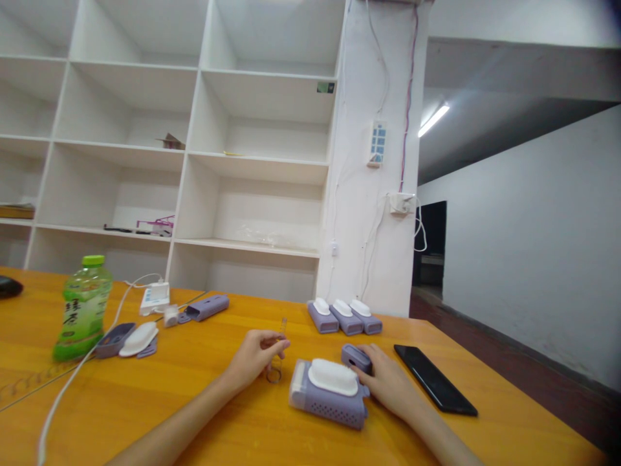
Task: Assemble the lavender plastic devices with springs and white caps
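Clear plastic, the small tube (276,362) stands upright on the table (218,401); my left hand (255,359) pinches its upper end. It looks light, thin and tippy. My right hand (388,385) curls over a stiff lilac case (356,357) beside the larger lilac unit (330,391).

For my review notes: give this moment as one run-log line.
left hand: holds small clear tube upright | right hand: touches small purple plastic piece | between: purple-white plastic device on orange table
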### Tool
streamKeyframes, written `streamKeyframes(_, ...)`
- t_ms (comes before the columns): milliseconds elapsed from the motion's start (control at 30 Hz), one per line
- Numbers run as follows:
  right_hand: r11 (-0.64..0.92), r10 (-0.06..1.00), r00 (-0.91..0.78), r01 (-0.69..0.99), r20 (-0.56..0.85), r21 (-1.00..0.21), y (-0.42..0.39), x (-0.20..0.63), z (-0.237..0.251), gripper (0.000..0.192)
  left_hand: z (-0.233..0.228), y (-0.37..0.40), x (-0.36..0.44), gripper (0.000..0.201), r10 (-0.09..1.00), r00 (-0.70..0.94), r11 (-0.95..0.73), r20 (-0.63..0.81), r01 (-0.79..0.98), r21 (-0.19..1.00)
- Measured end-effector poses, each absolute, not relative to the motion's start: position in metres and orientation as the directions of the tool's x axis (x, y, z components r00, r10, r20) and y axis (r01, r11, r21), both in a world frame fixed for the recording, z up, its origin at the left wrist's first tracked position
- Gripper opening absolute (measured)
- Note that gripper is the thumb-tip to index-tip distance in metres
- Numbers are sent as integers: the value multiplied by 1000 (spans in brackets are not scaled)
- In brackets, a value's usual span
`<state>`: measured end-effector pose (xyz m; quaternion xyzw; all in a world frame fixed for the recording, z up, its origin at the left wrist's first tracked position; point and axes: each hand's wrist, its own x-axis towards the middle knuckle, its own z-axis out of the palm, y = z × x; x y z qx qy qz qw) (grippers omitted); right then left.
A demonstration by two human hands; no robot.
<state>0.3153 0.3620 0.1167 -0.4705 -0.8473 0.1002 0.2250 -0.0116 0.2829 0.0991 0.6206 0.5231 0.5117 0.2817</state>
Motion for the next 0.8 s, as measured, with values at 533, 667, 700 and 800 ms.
streamKeyframes(533,543,839,-459,742,292,-393,364,316,115,41,104,278,-14,36,918,-1,-341,396,508,791)
streamKeyframes(667,550,835,-466,735,294,-397,365,316,114,42,109,280,-17,48,908,-44,-325,417,557,765)
streamKeyframes(700,549,835,-466,734,293,-399,365,316,114,42,110,280,-18,51,905,-58,-313,421,579,753)
streamKeyframes(800,547,837,-467,739,286,-394,366,316,113,42,111,278,-23,53,902,-91,-260,423,668,697)
